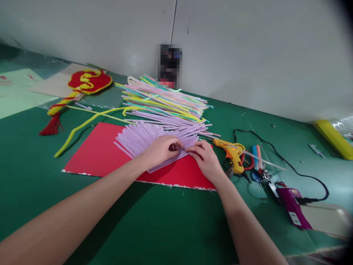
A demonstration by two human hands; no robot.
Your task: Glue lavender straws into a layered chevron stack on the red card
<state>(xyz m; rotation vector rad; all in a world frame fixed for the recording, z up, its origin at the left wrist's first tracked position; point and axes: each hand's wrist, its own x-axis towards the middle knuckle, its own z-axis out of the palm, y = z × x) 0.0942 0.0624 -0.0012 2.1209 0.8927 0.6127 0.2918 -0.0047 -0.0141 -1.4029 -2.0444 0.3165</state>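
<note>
Lilac pipe cleaners (pixel 138 138) lie side by side in a slanted, leaf-like pattern on a red board (pixel 93 151). My left hand (pixel 165 149) rests over their right half, thumb and fingers pinched on a lilac pipe cleaner. Close beside it, my right hand (pixel 204 158) is closed too, its fingertips on the lilac pipe cleaners at their right edge. The two hands' fingertips nearly meet. My left hand and wrist cover part of the pattern, and the exact piece pinched is mostly hidden.
Behind lies a pile of multicoloured pipe cleaners (pixel 165 99). To the right are a yellow hot glue gun (pixel 231 152), scissors (pixel 249 162), keys (pixel 266 176) and a purple power socket (pixel 293 208) with a black cord. A red-and-yellow fan (pixel 93 82) with a tassel sits at left.
</note>
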